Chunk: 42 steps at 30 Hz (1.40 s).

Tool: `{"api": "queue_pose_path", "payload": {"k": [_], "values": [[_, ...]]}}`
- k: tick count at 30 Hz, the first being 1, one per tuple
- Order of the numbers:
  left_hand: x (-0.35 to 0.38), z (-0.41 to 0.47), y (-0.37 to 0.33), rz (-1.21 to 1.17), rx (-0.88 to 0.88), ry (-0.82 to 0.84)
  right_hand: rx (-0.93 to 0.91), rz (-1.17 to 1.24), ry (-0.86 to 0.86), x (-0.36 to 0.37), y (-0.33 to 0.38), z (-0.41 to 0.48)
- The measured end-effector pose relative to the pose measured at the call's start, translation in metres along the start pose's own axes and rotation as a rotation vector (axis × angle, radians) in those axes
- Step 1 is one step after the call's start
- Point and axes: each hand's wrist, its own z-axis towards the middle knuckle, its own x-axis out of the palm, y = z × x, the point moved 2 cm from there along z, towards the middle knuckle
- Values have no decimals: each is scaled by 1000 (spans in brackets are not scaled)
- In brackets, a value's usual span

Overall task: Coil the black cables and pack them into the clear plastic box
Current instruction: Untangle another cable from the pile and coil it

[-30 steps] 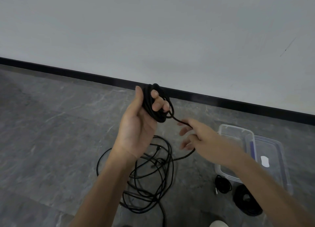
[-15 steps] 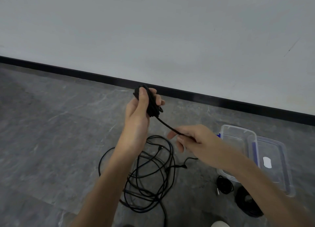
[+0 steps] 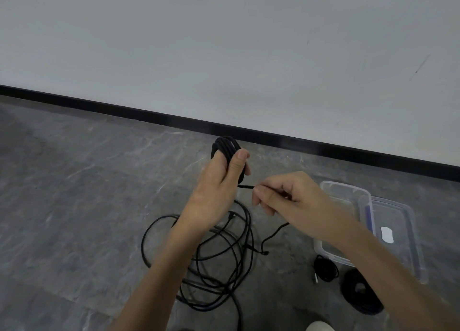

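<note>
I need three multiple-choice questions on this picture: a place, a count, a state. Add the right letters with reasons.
1. Where is the clear plastic box? A. on the grey stone floor B. on a shelf C. on a chair
2. How many wound black cable coils lie before it? A. none B. two C. five
3. What does the right hand do? A. lies flat B. pinches the black cable strand C. waves
1 A: it sits there beside its clear lid.
2 B: two lie at its near edge.
3 B: it pinches the strand from the black cable bundle in the left hand.
</note>
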Motion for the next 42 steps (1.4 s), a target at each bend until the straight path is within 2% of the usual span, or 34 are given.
{"api": "queue_pose_path", "payload": {"k": [4, 8, 14, 19, 26, 34, 42], "values": [[3, -1, 2, 10, -91, 154, 37, 106, -8, -1, 5, -2], [4, -4, -7, 3, -89, 324, 88, 215, 41, -3, 7, -5], [5, -11, -16, -26, -67, 547, 56, 283, -111, -10, 12, -6], [4, -12, -15, -84, -85, 593, 30, 277, -310, -22, 9, -6], [5, -14, -15, -135, -99, 675, -53, 257, -449, -26, 7, -5], [9, -16, -19, -228, -161, 735, -92, 299, -407, -25, 0, -1], [8, -15, -21, -285, -137, 726, -75, 307, -322, -25, -9, 2]]}}
